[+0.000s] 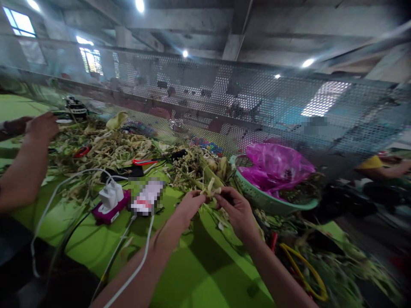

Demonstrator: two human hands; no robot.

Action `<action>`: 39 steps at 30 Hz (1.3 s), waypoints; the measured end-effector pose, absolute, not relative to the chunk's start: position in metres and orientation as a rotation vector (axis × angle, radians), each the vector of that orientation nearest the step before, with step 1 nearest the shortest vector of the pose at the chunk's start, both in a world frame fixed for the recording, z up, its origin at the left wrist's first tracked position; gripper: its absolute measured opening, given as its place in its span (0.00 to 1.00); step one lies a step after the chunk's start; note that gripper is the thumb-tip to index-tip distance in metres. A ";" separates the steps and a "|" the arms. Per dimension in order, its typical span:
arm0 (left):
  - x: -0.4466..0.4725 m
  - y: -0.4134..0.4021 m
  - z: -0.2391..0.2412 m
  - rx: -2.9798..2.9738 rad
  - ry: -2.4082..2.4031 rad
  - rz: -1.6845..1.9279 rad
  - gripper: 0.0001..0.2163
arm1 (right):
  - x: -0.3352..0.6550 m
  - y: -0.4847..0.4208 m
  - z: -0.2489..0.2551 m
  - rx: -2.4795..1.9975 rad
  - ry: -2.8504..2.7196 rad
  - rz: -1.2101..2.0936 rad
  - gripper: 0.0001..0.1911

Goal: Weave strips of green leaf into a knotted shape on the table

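Observation:
Both hands meet in front of me over the green tabletop [180, 273], pinching a small bunch of pale yellow-green plant strips [211, 190] that look like husk. My left hand [192, 205] is closed on its left side. Thumb and fingers of my right hand [236, 208] close on its right side. Loose ends stick up between the hands. Just behind them lie a thick green stalk [208, 169] and a heap of dried plant scraps [188, 167].
To the right stands a green basket [279, 206] with a purple plastic bag [276, 167]. On the left are a power strip [111, 209] with white plugs, a phone [147, 196] on a cable, and red-handled scissors [146, 162]. Another person's arm [24, 171] reaches in. Mesh [199, 94] runs behind.

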State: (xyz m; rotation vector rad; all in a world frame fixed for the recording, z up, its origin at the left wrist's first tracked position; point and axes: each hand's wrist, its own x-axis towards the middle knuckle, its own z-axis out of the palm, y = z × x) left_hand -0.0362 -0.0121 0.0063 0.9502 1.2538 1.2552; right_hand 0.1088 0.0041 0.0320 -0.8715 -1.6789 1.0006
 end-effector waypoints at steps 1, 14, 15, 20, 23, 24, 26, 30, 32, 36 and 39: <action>-0.037 -0.012 0.007 0.977 1.222 1.261 0.09 | 0.109 0.005 0.033 -0.870 -1.723 0.981 0.13; -0.044 -0.003 0.001 1.649 1.410 1.110 0.06 | 0.118 0.018 0.030 -1.023 -1.960 0.861 0.13; -0.045 -0.004 0.002 1.655 1.413 1.099 0.06 | 0.119 0.017 0.031 -1.018 -1.995 0.817 0.12; -0.049 -0.006 0.009 1.729 1.416 1.044 0.04 | 0.123 0.014 0.042 -0.952 -2.194 0.550 0.09; -0.050 -0.006 0.009 1.804 1.464 0.999 0.04 | 0.123 0.010 0.046 -0.944 -2.293 0.461 0.08; -0.051 -0.006 0.009 1.829 1.494 0.990 0.04 | 0.122 0.009 0.047 -0.944 -2.321 0.425 0.08; -0.051 -0.007 0.009 1.882 1.551 0.976 0.04 | 0.120 0.006 0.048 -0.947 -2.361 0.349 0.08; -0.050 -0.011 0.011 1.960 1.598 0.957 0.04 | 0.115 0.002 0.047 -0.932 -2.385 0.280 0.07; -0.049 -0.013 0.013 1.973 1.581 0.937 0.05 | 0.114 0.002 0.045 -0.945 -2.363 0.277 0.05; -0.047 -0.014 0.013 1.941 1.518 0.891 0.08 | 0.114 0.004 0.043 -0.994 -2.296 0.316 0.04; -0.048 -0.013 0.011 1.909 1.524 0.915 0.08 | 0.114 0.002 0.045 -0.949 -2.305 0.385 0.07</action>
